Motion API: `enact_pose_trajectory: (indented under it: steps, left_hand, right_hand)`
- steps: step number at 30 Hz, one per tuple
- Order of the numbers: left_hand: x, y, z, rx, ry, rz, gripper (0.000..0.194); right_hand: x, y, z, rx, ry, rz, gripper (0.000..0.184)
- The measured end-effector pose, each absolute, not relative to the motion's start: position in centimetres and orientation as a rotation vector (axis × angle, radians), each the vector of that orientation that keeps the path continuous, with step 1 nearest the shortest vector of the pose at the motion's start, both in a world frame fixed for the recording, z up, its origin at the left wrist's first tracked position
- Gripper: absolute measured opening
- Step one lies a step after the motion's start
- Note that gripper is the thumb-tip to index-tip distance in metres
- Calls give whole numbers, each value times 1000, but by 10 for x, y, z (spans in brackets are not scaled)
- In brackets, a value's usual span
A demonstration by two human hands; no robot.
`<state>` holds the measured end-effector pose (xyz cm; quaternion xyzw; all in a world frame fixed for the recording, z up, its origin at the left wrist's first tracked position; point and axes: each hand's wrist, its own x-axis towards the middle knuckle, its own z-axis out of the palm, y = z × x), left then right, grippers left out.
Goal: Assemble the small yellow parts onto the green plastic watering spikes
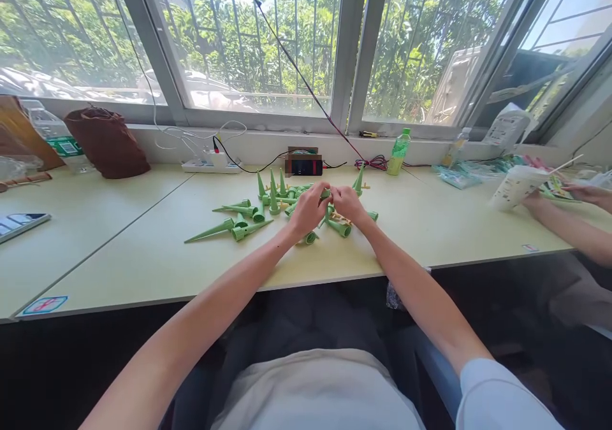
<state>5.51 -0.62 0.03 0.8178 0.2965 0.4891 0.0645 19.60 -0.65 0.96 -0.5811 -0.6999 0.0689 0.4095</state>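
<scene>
My left hand (310, 210) is closed around a green plastic spike (326, 194), whose wide end shows at the fingertips. Close against it, my right hand (349, 202) has its fingers pinched together at that same end; whatever is in the pinch is hidden. Around both hands lie many hollow, cone-shaped green spikes. One spike (273, 194) stands upright on its wide end beyond my left hand, and another spike (209, 231) lies on its side to the left. Small tan plastic pieces (340, 218) lie partly hidden under my right hand.
Behind the pile, a phone (308, 167) leans by the wall. A power strip (210, 165), brown bag (108, 143) and green-labelled drink bottle (399, 153) line the back. Another phone (23, 225) lies far left. At right, another person's hands (540, 202) are near a white cup (519, 186).
</scene>
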Motion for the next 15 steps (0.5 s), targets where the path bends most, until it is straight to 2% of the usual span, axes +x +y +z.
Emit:
enact_pose_trajectory:
  steps: [7, 15]
  left_hand:
    - [62, -15, 12, 1998, 884, 1683, 17]
    - [59, -7, 18, 1309, 739, 1140, 36]
  right_hand:
    - [195, -7, 8, -1308, -1513, 163, 45]
    - [194, -10, 6, -1166, -1577, 150, 48]
